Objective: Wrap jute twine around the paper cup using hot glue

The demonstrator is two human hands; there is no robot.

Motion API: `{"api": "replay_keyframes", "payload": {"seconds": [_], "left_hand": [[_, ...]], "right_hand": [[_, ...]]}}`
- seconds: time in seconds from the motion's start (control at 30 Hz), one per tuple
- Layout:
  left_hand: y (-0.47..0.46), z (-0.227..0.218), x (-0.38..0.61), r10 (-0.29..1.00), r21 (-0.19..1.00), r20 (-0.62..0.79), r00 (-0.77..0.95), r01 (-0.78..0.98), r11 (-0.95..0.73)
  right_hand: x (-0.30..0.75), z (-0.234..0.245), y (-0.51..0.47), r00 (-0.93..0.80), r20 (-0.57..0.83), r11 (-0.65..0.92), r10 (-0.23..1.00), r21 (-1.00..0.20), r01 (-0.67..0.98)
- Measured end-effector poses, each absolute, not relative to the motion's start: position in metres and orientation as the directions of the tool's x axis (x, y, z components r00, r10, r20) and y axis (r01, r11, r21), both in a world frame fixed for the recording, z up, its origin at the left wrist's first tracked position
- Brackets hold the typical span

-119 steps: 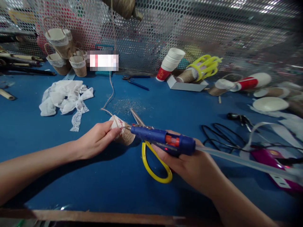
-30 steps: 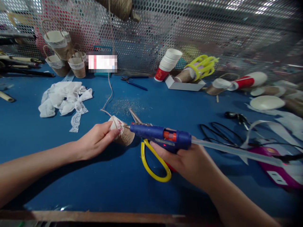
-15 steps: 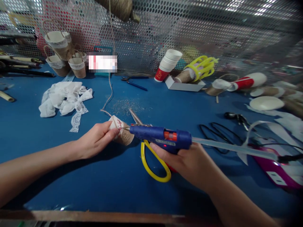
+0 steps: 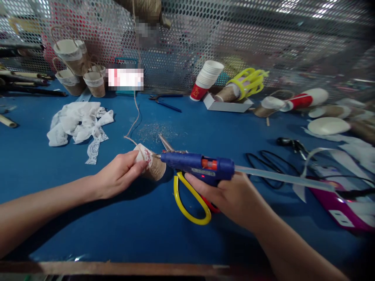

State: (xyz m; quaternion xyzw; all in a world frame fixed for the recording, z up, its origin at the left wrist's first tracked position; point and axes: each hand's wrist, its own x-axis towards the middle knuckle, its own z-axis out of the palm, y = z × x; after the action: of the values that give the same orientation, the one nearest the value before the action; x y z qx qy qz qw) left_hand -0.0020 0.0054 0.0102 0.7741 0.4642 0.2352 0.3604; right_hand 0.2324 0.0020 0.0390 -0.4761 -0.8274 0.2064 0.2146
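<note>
1. At the middle of the blue-topped desk (image 4: 117, 234), the person's left hand (image 4: 123, 171) was closed around the pale end of a small white paper cup with red print, partly wound with brown twine (image 4: 156, 168). The cup was tilted; whether it rested on the desk I could not tell.

2. On the other side, the right hand (image 4: 231, 195) gripped a dark blue plastic glue gun (image 4: 190, 164), with orange parts in its side window and a small red light. Its metal tip pointed at the cup's printed wall; whether they touched was too fine to see.

3. Out of the gun's back stuck a long translucent glue stick (image 4: 281, 179), reaching over towards a magenta power strip (image 4: 324, 197).

4. Under the gun, partly hidden, lay scissors with yellow looped handles (image 4: 176, 197), their metal blades pointing away from the person.

5. From the twine spool (image 4: 146, 9) above the desk, a thin pale strand (image 4: 136, 109) came down and ran up to the cup.

6. Left of that lay a heap of white lace ribbon (image 4: 70, 121), with brown-wrapped cups with handles (image 4: 77, 62) piled behind it.

7. Farther back, blue-handled pliers (image 4: 169, 106) lay near a leaning stack of white paper cups (image 4: 208, 76).
</note>
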Motion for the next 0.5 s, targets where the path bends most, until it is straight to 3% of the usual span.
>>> {"api": "replay_keyframes", "payload": {"seconds": [0.27, 0.5], "left_hand": [[0.0053, 0.0075, -0.0016, 0.873, 0.736, 0.068, 0.483, 0.566, -0.370], [0.0056, 0.0082, -0.0034, 0.878, 0.762, 0.045, 0.477, 0.552, -0.339]], "right_hand": [[0.2328, 0.0419, 0.0082, -0.554, 0.176, 0.577, 0.814, -0.358, 0.734], [0.2330, 0.0411, 0.0030, -0.475, 0.143, 0.473, 0.868, -0.525, 0.707]]}}
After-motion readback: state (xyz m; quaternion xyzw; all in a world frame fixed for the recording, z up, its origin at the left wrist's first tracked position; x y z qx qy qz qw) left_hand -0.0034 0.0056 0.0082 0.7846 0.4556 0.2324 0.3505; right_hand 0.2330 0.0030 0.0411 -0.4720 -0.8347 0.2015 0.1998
